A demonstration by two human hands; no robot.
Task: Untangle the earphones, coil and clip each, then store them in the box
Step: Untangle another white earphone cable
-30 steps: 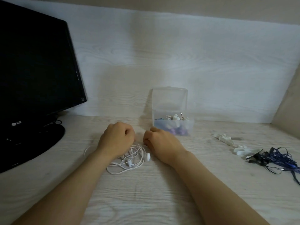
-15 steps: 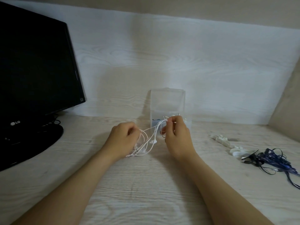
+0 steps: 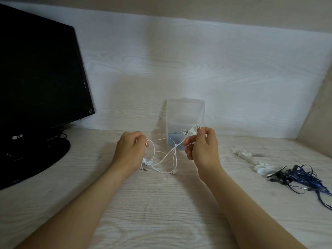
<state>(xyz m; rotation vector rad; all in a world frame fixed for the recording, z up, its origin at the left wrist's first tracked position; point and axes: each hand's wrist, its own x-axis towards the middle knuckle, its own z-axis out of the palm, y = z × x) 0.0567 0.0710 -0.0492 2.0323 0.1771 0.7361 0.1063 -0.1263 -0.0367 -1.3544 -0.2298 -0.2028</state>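
Note:
White earphones [image 3: 166,156] hang in tangled loops between my two hands above the desk, with a knot near the middle. My left hand [image 3: 131,150] grips one part of the cable, its fingers curled round it. My right hand [image 3: 203,147] pinches another part, raised slightly higher, in front of the box. The clear plastic box [image 3: 185,114] stands open behind my hands, its lid upright, with small items inside. Dark blue earphones [image 3: 305,178] lie tangled on the desk at the right. White clips [image 3: 251,159] lie just left of them.
A black monitor [image 3: 39,72] on its round stand [image 3: 36,159] fills the left side. A white wood-grain wall runs behind the desk, and a side panel [image 3: 319,112] closes off the right. Bare desk surface [image 3: 161,203] stretches toward me.
Both hands lifted the white earphones off the desk and moved apart, stretching the cable between them. The right hand rose toward the box.

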